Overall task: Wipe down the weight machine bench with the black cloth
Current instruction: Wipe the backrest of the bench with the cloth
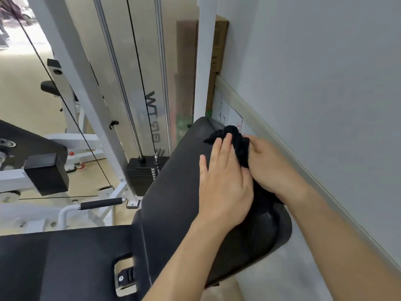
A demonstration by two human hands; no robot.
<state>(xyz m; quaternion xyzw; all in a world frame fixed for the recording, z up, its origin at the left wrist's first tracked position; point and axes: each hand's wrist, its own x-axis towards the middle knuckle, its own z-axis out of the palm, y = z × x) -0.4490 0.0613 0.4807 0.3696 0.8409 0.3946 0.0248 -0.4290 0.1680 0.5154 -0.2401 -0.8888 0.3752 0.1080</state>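
The black padded bench (173,192) of the weight machine runs from the lower left toward the wall on the right. A bunched black cloth (237,142) lies on the pad's far end. My left hand (223,181) rests flat with its fingers apart, fingertips over the cloth's near edge. My right hand (269,164) comes in from the right, its fingers curled around the cloth's right side. The lower part of the cloth is hidden between the two hands.
A grey wall with a baseboard rail (282,146) runs close along the bench's right side. The black weight stack (143,174), cables and white frame posts (71,68) stand left of the pad. A foam handle (101,203) and a seat pad (65,263) lie nearer me.
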